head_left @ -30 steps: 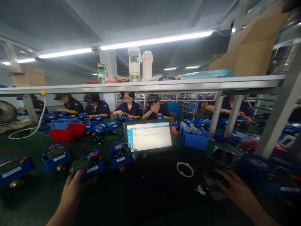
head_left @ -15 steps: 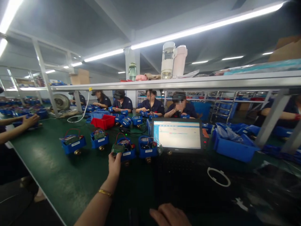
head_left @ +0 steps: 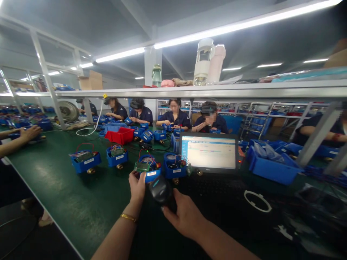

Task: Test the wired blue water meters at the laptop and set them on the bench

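My left hand (head_left: 137, 186) is at the left end of a blue meter (head_left: 153, 175) on the green counter (head_left: 70, 202), its fingers against the green circuit board (head_left: 141, 167) there; I cannot tell whether they pinch it. My right hand (head_left: 187, 211) has its fingers wrapped around the handle of a black scanner (head_left: 159, 189), whose head is just in front of the meter's white label; I cannot tell if the two touch. Another blue unit (head_left: 175, 171) sits just right of my meter, with the lit laptop (head_left: 210, 151) beyond it to the right. Two more open housings, one farther left (head_left: 86, 164) and one nearer (head_left: 117, 157), expose boards and wires. A red bin (head_left: 119, 135) lies behind them.
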The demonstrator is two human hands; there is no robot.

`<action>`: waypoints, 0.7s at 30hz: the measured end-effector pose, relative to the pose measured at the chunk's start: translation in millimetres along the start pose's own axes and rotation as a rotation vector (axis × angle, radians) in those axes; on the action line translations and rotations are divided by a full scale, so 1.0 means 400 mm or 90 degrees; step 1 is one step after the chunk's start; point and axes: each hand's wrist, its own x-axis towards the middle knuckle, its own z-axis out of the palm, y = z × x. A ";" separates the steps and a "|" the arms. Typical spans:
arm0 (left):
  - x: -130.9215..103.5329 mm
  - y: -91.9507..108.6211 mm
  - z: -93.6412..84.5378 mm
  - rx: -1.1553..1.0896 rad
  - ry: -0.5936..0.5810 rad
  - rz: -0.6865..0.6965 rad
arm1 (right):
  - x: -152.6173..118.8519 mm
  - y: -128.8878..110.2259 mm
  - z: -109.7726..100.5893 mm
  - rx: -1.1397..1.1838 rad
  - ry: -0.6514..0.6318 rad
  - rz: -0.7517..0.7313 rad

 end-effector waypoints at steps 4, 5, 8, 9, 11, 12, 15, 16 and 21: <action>0.001 0.009 -0.006 0.005 -0.003 -0.010 | 0.014 0.016 0.003 -0.005 0.012 -0.012; 0.002 0.012 -0.009 0.005 -0.006 -0.011 | 0.009 0.013 -0.001 -0.013 0.002 -0.008; 0.007 0.025 -0.015 0.005 -0.014 -0.021 | -0.021 0.002 0.006 -0.069 -0.093 0.024; 0.009 0.030 -0.017 0.006 -0.015 -0.026 | -0.034 0.003 0.018 -0.108 -0.141 0.041; 0.010 0.044 -0.021 0.016 -0.018 -0.043 | -0.061 0.016 0.045 -0.178 -0.236 0.069; 0.007 0.053 -0.022 0.025 -0.018 -0.053 | -0.077 0.029 0.052 -0.198 -0.264 0.076; -0.014 0.085 -0.028 0.015 -0.018 -0.069 | -0.139 0.096 0.001 -0.180 -0.206 0.042; -0.025 0.097 -0.030 -0.002 -0.017 -0.062 | -0.166 0.131 -0.044 -0.169 -0.136 0.024; -0.058 0.135 -0.034 -0.065 -0.007 0.009 | -0.358 0.431 -0.339 -0.366 0.337 0.161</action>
